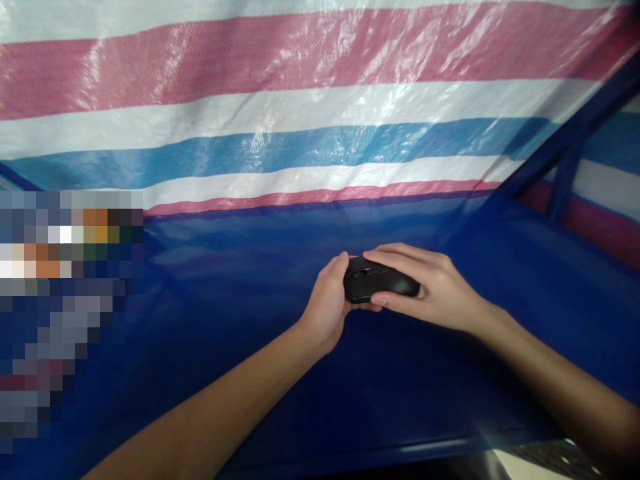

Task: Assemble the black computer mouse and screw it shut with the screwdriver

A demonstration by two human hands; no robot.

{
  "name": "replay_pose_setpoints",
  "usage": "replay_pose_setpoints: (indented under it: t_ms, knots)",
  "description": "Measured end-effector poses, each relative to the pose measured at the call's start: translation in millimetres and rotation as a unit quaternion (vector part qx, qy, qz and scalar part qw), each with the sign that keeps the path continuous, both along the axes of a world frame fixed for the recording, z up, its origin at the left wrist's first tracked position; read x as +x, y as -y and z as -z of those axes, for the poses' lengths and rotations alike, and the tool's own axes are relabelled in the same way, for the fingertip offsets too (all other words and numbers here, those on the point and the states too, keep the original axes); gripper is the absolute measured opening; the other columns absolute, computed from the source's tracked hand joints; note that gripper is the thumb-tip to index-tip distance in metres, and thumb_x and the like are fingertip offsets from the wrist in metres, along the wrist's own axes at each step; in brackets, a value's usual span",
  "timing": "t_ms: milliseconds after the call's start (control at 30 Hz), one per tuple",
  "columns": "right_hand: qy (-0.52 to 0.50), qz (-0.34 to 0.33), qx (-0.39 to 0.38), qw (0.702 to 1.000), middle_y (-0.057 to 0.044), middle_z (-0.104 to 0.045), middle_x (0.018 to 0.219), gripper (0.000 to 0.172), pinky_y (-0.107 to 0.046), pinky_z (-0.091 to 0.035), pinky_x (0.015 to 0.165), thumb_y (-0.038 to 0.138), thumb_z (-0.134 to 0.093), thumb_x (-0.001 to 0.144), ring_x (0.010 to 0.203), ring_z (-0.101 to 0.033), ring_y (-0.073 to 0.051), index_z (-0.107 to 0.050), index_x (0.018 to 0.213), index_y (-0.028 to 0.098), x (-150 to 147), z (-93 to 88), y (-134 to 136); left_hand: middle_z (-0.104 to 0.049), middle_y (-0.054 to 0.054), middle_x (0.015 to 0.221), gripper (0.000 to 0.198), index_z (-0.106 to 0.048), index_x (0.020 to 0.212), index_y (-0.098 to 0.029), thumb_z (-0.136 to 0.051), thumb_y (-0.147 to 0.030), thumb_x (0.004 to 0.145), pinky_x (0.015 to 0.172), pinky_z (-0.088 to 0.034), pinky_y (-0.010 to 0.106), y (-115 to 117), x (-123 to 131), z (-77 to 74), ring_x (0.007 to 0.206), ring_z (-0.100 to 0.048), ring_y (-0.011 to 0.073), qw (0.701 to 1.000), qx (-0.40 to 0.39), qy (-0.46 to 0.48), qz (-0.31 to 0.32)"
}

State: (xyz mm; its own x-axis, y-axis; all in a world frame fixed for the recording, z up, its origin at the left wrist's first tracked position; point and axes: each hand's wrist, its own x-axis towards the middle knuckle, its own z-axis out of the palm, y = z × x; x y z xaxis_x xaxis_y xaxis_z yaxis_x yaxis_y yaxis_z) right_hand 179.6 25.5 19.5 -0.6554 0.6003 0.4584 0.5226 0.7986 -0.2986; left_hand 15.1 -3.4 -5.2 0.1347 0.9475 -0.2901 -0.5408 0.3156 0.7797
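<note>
So I'm holding a black computer mouse [380, 280] with both hands over a blue table surface [250, 293], roughly in the middle of my view. Its long axis is running left to right, tilting a bit downward toward the right. The end with the scroll wheel and buttons is pointing left, into my left hand [327, 303], and the rounded back end is pointing right, tucked under my right hand [430, 287].

My left hand is curling around the front end, fingers closing on it from the side, thumb up near the top edge. My right hand is lying over the back half, fingers stretching along the far side and thumb pressing along the near side, so both are gripping it pretty snugly. Can't tell if the mouse is touching the table or being lifted slightly.

I'm not making out any logo or writing on the mouse. A striped tarp [300, 100] in pink, white and blue is hanging behind the table.
</note>
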Motion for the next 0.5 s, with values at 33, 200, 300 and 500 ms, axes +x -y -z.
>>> replay_pose_setpoints:
  t_ms: [33, 200, 300, 500]
  knots:
    - [-0.005, 0.002, 0.002, 1.000, -0.013, -0.065, 0.110, 0.045, -0.032, -0.053, 0.082, 0.042, -0.061, 0.081, 0.096, -0.065, -0.023, -0.060, 0.117, 0.015, -0.1, 0.0, 0.2, -0.066, 0.010, 0.086, 0.035, -0.058, 0.097, -0.012, -0.041, -0.042, 0.090, 0.051, -0.053, 0.028, 0.3, -0.4, -0.8, 0.066, -0.063, 0.0175, 1.000, -0.009, 0.015, 0.006]
    - [-0.022, 0.006, 0.016, 1.000, -0.012, -0.066, 0.108, 0.042, -0.032, -0.054, 0.081, 0.040, -0.061, 0.081, 0.094, -0.066, -0.023, -0.061, 0.116, 0.018, -4.2, 0.8, 1.1, -0.067, 0.011, 0.087, 0.045, -0.060, 0.101, -0.013, -0.031, -0.047, 0.093, 0.056, -0.056, 0.033, 3.1, -2.1, -4.6, 0.072, -0.065, 0.0208, 0.992, -0.044, 0.099, 0.067]
    - [-0.025, -0.004, 0.051, 0.998, -0.012, -0.068, 0.106, 0.040, -0.033, -0.055, 0.079, 0.038, -0.062, 0.080, 0.091, -0.067, -0.023, -0.063, 0.113, 0.016, -4.9, 1.1, 1.2, -0.067, 0.012, 0.088, 0.045, -0.061, 0.099, -0.011, -0.030, -0.043, 0.094, 0.056, -0.056, 0.032, 4.1, -2.2, -5.0, 0.071, -0.065, 0.0196, 0.990, -0.056, 0.113, 0.058]
    - [-0.018, 0.003, 0.058, 0.998, -0.014, -0.066, 0.108, 0.042, -0.033, -0.054, 0.081, 0.037, -0.064, 0.080, 0.094, -0.066, -0.024, -0.062, 0.114, 0.014, 1.4, -0.2, -0.4, -0.065, 0.009, 0.081, 0.038, -0.058, 0.094, -0.011, -0.033, -0.040, 0.094, 0.052, -0.056, 0.030, 1.8, -1.7, -5.0, 0.064, -0.063, 0.0169, 0.991, -0.059, 0.119, 0.014]
